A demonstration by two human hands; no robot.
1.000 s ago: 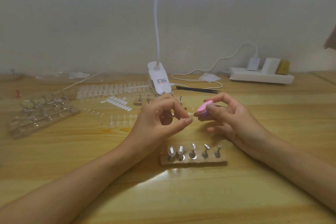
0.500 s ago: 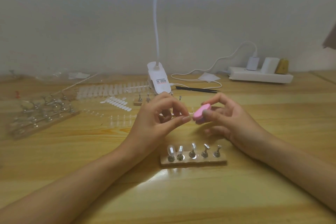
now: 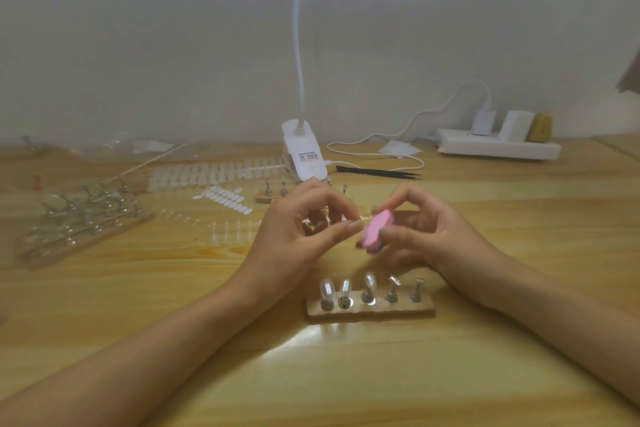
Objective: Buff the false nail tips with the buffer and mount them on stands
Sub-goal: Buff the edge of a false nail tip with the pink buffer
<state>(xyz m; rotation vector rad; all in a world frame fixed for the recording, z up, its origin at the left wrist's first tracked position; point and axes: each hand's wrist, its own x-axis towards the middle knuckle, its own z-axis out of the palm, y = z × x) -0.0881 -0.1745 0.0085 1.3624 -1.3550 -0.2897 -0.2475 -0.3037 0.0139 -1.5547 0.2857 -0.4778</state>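
L hand (image 3: pixel 298 230) is pinching a small clear nail tip (image 3: pixel 363 218) in curled fingers (image 3: pixel 335 211), edge poking toward 3 o'clock so R hand (image 3: pixel 427 234), gripping the pink buffer (image 3: pixel 375 231), is reaching it, both hovering at 12 o'clock of the stand (image 3: pixel 370 310) on the desk (image 3: pixel 311 374), 2 pegs waiting.

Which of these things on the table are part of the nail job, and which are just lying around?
In use: pink buffer, clear nail tip held beside it, wooden stand block, rows of loose nail tips.
Lying about: clip lamp, power strip, black tweezers.
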